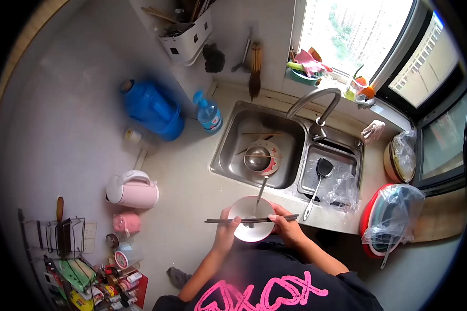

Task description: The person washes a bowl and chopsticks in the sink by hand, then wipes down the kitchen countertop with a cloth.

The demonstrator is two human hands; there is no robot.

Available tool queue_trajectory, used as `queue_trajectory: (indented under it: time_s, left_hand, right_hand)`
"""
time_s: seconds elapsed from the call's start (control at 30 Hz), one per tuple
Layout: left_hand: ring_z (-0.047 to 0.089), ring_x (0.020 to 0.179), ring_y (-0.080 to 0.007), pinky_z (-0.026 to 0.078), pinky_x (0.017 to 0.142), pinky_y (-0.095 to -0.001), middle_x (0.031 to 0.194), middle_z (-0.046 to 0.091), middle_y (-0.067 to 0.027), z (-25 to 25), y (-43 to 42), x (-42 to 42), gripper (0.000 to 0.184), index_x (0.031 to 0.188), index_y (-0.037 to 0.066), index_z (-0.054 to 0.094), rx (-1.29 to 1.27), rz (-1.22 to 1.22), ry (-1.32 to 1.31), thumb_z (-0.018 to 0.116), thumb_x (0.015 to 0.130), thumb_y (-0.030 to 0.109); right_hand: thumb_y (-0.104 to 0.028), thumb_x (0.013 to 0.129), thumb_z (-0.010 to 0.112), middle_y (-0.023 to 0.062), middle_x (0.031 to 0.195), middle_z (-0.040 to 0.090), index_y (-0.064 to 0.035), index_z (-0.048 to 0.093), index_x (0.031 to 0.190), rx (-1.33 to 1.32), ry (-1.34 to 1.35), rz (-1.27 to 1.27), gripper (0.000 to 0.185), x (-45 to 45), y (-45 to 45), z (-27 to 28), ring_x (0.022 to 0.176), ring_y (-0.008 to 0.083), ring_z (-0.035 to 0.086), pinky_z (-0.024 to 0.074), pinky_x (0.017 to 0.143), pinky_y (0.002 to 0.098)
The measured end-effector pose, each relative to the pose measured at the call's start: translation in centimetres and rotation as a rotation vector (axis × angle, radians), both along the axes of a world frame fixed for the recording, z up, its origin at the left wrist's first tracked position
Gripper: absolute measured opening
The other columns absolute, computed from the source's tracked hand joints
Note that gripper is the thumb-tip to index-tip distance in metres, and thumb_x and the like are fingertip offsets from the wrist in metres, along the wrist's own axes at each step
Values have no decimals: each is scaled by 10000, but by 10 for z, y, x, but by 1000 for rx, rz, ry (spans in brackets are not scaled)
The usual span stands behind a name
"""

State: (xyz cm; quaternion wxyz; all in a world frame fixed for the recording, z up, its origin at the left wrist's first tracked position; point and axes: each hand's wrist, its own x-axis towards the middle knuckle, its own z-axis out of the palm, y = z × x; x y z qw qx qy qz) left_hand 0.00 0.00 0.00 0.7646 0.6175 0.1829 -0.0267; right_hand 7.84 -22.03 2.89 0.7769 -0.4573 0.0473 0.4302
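Note:
A white bowl with a reddish rim is held between both hands in front of the body. My left hand grips its left side, thumb over dark chopsticks lying across the bowl. My right hand grips the right side, its thumb also on the chopsticks. A metal spoon stands in the bowl, its handle leaning over the far rim. Beyond, in the left sink basin, a patterned bowl holds a steel ladle or small bowl, with light chopsticks around.
The smaller basin holds a black spatula and a plastic bag. A curved faucet rises behind. Soap bottle, blue jug and pink kettle stand left; bagged basins sit right.

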Motion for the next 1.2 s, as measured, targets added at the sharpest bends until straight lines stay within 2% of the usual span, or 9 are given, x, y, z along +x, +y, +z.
queue_trajectory:
  time_s: [0.07, 0.1, 0.2, 0.43, 0.6, 0.77, 0.83, 0.97, 1.2]
  left_hand:
    - [499, 1271, -193, 365, 1118, -342, 1330, 563, -98, 3, 0, -1, 495, 1424, 21, 478, -97, 46, 23, 590, 1021, 285]
    - [504, 1290, -199, 365, 1126, -344, 1357, 568, -106, 0, 6, 73, 510, 1446, 12, 473, -143, 61, 14, 572, 1021, 278]
    - [487, 1369, -215, 385, 1134, -356, 1485, 521, -132, -42, 27, 95, 676, 1524, 4, 413, -252, -1, 250, 586, 1037, 440]
    - [499, 1311, -196, 375, 1121, -334, 1423, 552, -114, -78, 25, 153, 696, 1508, 26, 430, -46, -120, 203, 614, 1026, 493]
    - [535, 1260, -198, 409, 1091, -344, 1364, 586, -119, -93, 21, 176, 628, 1482, 18, 442, -47, -94, 131, 679, 1010, 358]
    - [580, 1193, -186, 458, 1031, -329, 1299, 618, -102, -78, 20, 194, 548, 1441, 19, 490, -21, 37, 67, 709, 977, 210]
    - [605, 1152, -173, 483, 1001, -327, 1292, 623, -85, -91, 27, 192, 512, 1402, 19, 534, 13, 123, 104, 724, 958, 191]
    - [603, 1166, -183, 483, 1004, -337, 1275, 628, -85, -99, 43, 190, 489, 1394, 13, 532, 38, 218, 131, 699, 979, 212]
    - [597, 1188, -190, 463, 1022, -337, 1298, 628, -106, -100, 40, 191, 512, 1396, 0, 535, 22, 253, 249, 685, 991, 275]
  right_hand:
    - [-220, 973, 582, 56, 1495, 513, -125, 437, 1554, 6, -16, -38, 607, -5, 6, 5, 1313, 205, 536, 511, 1013, 401]
    - [-193, 971, 570, 51, 1485, 519, -121, 444, 1548, -54, -112, -50, 595, 63, 20, 0, 1313, 204, 531, 512, 1003, 398]
    - [-200, 973, 562, 55, 1500, 507, -128, 416, 1565, -50, -44, -142, 614, 80, 40, -34, 1349, 209, 504, 516, 1018, 431]
    - [-267, 1016, 524, 77, 1540, 469, -125, 381, 1584, -86, -43, -202, 602, 121, 33, -88, 1354, 231, 510, 535, 1010, 465]
    - [-381, 1031, 451, 41, 1190, 525, -123, 463, 1468, -255, -112, -272, 507, 151, 18, -85, 1106, 159, 550, 425, 1044, 364]
    - [-340, 1046, 489, 28, 704, 555, -72, 595, 988, 56, 192, -649, 294, 196, -27, -110, 607, 164, 515, 416, 568, 300]
    - [-291, 1051, 505, 36, 755, 586, -77, 600, 1013, 199, 116, -689, 237, 223, -34, -123, 649, 170, 541, 438, 591, 292]
    - [-302, 1044, 562, 94, 950, 664, -75, 632, 1157, -31, 131, -796, 264, 277, -15, -171, 851, 186, 629, 511, 717, 302]
    - [-312, 1020, 646, 141, 989, 737, -29, 627, 1183, -329, -5, -595, 327, 349, 67, -272, 848, 226, 731, 577, 726, 326]
